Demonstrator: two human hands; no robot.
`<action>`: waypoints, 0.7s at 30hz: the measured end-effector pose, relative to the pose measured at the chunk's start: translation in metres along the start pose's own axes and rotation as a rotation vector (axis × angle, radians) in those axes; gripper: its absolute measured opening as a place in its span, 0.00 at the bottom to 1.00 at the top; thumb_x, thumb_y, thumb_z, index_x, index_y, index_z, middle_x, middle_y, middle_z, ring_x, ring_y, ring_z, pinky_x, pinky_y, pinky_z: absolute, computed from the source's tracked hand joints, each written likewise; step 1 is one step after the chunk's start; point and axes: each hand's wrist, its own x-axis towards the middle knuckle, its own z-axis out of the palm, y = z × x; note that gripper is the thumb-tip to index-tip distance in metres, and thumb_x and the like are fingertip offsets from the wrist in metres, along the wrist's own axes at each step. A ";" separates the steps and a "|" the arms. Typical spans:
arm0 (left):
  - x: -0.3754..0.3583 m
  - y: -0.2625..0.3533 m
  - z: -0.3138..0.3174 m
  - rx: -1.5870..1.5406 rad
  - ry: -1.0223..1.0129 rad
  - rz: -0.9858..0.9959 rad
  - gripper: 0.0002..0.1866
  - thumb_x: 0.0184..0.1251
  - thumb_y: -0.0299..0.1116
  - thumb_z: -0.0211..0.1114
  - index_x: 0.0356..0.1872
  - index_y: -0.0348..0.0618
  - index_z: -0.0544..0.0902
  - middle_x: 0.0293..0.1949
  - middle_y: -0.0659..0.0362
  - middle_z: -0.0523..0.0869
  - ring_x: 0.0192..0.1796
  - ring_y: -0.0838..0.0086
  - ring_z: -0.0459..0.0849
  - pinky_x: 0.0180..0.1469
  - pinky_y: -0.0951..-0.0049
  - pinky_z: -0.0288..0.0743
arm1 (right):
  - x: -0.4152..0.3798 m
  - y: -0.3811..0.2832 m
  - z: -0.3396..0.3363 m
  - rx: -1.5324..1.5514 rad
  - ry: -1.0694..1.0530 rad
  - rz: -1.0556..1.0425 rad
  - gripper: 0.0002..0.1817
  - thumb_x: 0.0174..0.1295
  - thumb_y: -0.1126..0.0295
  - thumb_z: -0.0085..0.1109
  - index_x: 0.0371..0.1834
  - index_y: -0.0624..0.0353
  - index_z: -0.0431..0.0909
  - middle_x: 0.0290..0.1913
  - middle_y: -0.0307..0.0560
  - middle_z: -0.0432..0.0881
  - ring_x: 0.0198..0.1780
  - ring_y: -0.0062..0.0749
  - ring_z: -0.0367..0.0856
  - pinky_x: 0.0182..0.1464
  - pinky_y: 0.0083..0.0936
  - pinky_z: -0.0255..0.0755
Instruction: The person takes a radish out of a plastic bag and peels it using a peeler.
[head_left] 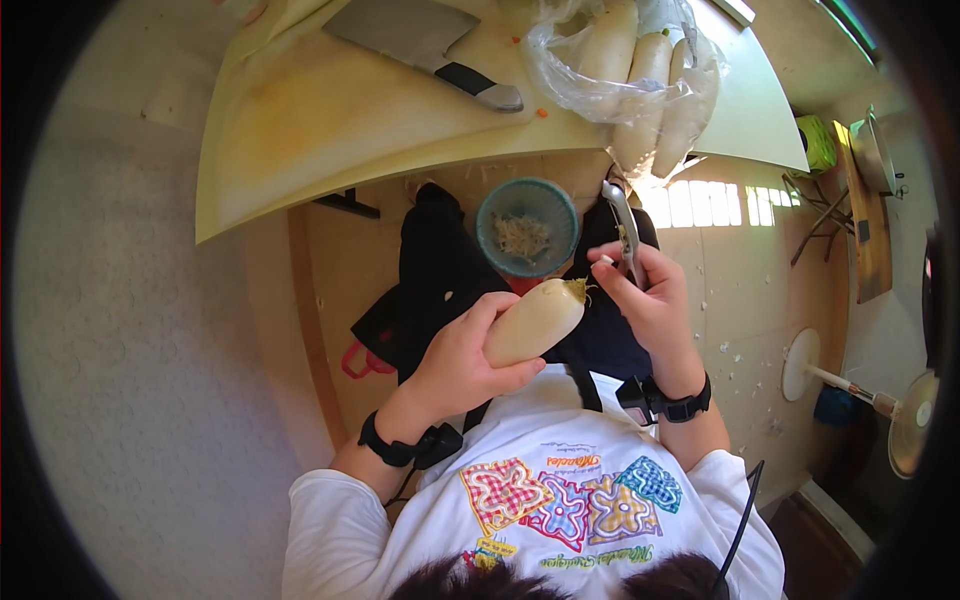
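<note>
A pale white radish (535,325) lies in my left hand (470,355), whose fingers are wrapped round its thick body; its yellowish-green end with thin rootlets points up and right. To the right of that end, my right hand (650,300) holds a metal peeler (624,225) with the tool pointing up, away from me. The peeler and the radish are apart. A small white bit shows at the tip of my right thumb. Beyond both hands, between my legs, a teal basin (527,227) holds thin peelings.
On the table (300,130) ahead, a cleaver (420,50) lies beside a clear plastic bag (580,85) of white radishes (645,110). Small white scraps dot the floor. At the right are a fan (912,420) and a folding stand (825,215).
</note>
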 end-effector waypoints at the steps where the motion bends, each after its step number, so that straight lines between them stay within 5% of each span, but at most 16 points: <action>1: 0.000 -0.001 -0.001 -0.034 -0.001 0.009 0.31 0.52 0.33 0.78 0.57 0.42 0.73 0.48 0.58 0.81 0.49 0.75 0.81 0.52 0.72 0.76 | 0.003 -0.003 -0.001 -0.122 0.040 -0.058 0.15 0.61 0.74 0.70 0.50 0.65 0.82 0.36 0.36 0.84 0.36 0.11 0.74 0.40 0.12 0.68; 6: -0.001 -0.002 -0.002 -0.164 0.020 -0.012 0.33 0.50 0.30 0.79 0.57 0.43 0.73 0.49 0.59 0.80 0.50 0.76 0.79 0.54 0.73 0.75 | -0.006 -0.011 -0.008 -0.158 0.101 -0.103 0.17 0.62 0.73 0.69 0.53 0.64 0.79 0.32 0.31 0.80 0.28 0.09 0.67 0.31 0.12 0.61; 9: 0.003 -0.003 -0.004 -0.154 0.023 0.007 0.35 0.48 0.29 0.80 0.59 0.42 0.72 0.50 0.59 0.80 0.51 0.77 0.79 0.55 0.73 0.74 | -0.017 -0.004 -0.014 -0.114 -0.115 -0.142 0.14 0.67 0.69 0.63 0.52 0.63 0.78 0.23 0.26 0.67 0.24 0.10 0.56 0.27 0.15 0.51; 12: 0.007 -0.007 -0.003 -0.048 0.087 0.196 0.36 0.48 0.30 0.80 0.60 0.42 0.72 0.51 0.59 0.80 0.51 0.77 0.79 0.55 0.72 0.75 | -0.025 -0.020 -0.006 -0.327 -0.292 -0.184 0.10 0.64 0.70 0.65 0.44 0.64 0.80 0.21 0.34 0.72 0.21 0.15 0.64 0.25 0.17 0.58; 14: 0.008 -0.008 -0.002 0.024 0.091 0.266 0.37 0.48 0.29 0.80 0.62 0.41 0.72 0.52 0.59 0.81 0.51 0.76 0.80 0.55 0.72 0.75 | -0.024 -0.024 -0.001 -0.430 -0.397 -0.267 0.11 0.60 0.70 0.69 0.40 0.63 0.80 0.23 0.43 0.78 0.21 0.29 0.76 0.26 0.22 0.66; 17: 0.008 -0.008 0.001 -0.057 0.091 0.209 0.35 0.48 0.31 0.79 0.61 0.42 0.74 0.51 0.53 0.82 0.52 0.64 0.84 0.55 0.67 0.77 | -0.024 -0.020 0.004 -0.465 -0.429 -0.323 0.11 0.59 0.68 0.70 0.39 0.62 0.81 0.23 0.43 0.80 0.22 0.32 0.78 0.26 0.24 0.68; 21: 0.007 -0.005 0.001 -0.089 0.072 0.205 0.36 0.49 0.31 0.79 0.61 0.42 0.74 0.49 0.53 0.84 0.50 0.66 0.85 0.53 0.69 0.78 | -0.022 -0.018 0.007 -0.570 -0.403 -0.407 0.12 0.57 0.66 0.73 0.37 0.61 0.82 0.24 0.44 0.81 0.23 0.35 0.81 0.26 0.26 0.70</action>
